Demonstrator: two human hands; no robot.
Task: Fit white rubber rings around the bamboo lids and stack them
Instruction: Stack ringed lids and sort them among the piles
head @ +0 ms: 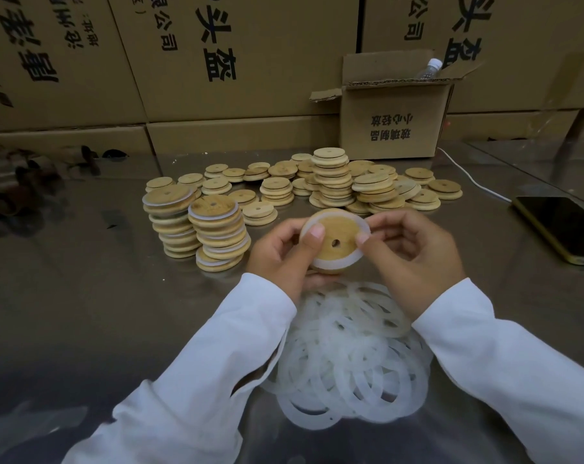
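Both hands are on 1 lid [338, 227], held up over the middle of the desk [82, 283], just beyond the ring pile [347, 356] at the near edge. The left hand [280, 254] curls round the lid's left rim, thumb on the face. The right hand [414, 252] pinches the right rim, thumb pressing the ring [334, 263] onto the edge. The ring looks seated nearly all the way round. I judge the lid light and stiff, so it takes a firm grip at the rim. The ring looks soft, thin and stretchy, likely to roll or pop off, so work it with the thumb pads at the edge, not near the centre hole. 2 ringed stacks [200, 229] stand just left of the hands, leaning a little, so the next lid wants a gentle landing. Bare lids [350, 182] sit toward the far edge.
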